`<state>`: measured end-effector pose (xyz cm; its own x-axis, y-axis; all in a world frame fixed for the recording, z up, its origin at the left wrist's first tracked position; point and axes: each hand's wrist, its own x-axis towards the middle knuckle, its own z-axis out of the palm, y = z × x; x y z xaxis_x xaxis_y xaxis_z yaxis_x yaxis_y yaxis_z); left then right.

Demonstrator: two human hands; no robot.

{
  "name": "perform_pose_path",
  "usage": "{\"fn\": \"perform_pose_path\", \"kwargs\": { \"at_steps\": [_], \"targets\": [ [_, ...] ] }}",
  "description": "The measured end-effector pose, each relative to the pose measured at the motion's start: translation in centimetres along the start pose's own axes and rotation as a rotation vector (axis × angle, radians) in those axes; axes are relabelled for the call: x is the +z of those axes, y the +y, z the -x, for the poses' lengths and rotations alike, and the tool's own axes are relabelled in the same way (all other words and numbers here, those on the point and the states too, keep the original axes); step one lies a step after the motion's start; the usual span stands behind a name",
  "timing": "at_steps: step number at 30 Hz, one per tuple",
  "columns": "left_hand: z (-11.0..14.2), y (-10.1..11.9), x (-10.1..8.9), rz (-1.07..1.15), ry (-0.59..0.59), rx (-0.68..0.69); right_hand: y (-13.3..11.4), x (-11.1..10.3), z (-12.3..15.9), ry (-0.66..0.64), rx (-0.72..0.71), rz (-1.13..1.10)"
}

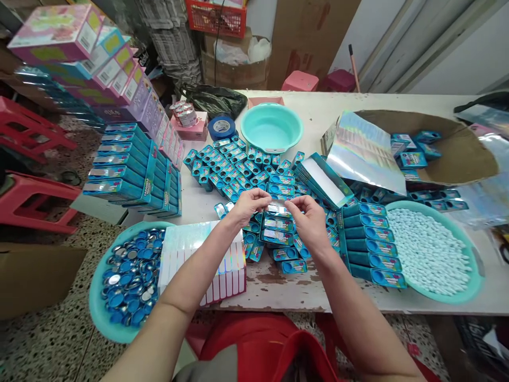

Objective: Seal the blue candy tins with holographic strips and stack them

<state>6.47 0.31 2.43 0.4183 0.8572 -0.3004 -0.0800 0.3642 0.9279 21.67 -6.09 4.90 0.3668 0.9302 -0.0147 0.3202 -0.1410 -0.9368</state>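
Note:
Between the fingertips of both hands is a small shiny sticker strip, held level over a row of teal boxes. My left hand pinches its left end. My right hand pinches the right end. Some boxes in this row show silvery strips across their ends; the box just under my fingers is partly hidden. Near my left forearm lies a holographic sticker sheet with long pale strips. Many loose teal boxes with round holes or caps spread around and behind my hands. Another row of teal boxes stands to the right.
A basin of blue and silver caps stands at left, a basin of pale pellets at right. Behind are an aqua basin, blue tape and a carton with boxes. Stacked boxes rise at left.

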Motion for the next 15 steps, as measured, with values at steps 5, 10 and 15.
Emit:
{"fn": "perform_pose_path", "kwargs": {
  "at_steps": [5, 10, 15],
  "targets": [
    [-1.3, -1.1, -0.4, -0.129, 0.118, 0.159, 1.9, 1.5, -1.0, 0.144, 0.059, 0.257],
    [-3.0, -2.7, -0.6, -0.279, 0.196, 0.200, 3.2, 2.5, -2.6, 0.190, 0.094, 0.303],
    [-3.0, -3.5, -0.1, -0.450, 0.255, 0.067, 3.6, 2.4, -3.3, 0.221, 0.227, 0.220]
  ]
}}
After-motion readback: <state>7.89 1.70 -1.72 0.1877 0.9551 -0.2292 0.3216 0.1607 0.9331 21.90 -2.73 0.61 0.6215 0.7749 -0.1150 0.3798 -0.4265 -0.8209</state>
